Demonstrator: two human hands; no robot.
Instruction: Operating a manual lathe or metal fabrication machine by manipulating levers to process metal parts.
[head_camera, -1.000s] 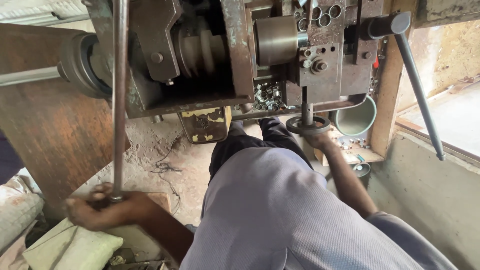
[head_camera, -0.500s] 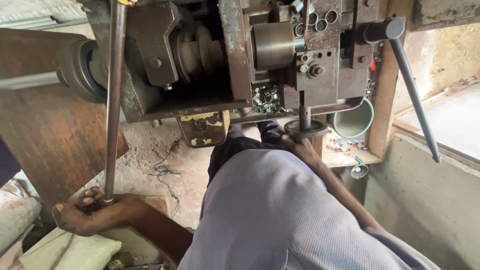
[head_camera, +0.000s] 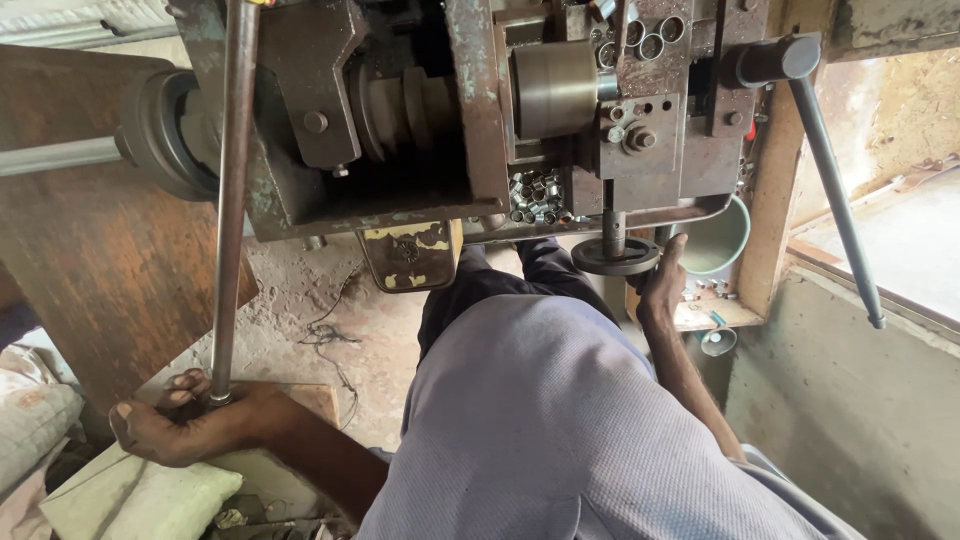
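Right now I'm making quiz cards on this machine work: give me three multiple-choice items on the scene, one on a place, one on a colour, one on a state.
1. Where is the left hand?
A. at the lower end of the long metal rod
B. on the green bowl
C. on a knee

2. What colour is the person's shirt?
A. red
B. pale grey-blue
C. black

3. How is the right hand?
A. hanging free
B. up against the round handwheel
C. holding a hammer

Answers: 1 A, its fingers wrap the rod's end. 2 B, the cloth shows pale grey-blue. 3 B, the thumb reaches up to the wheel's rim.
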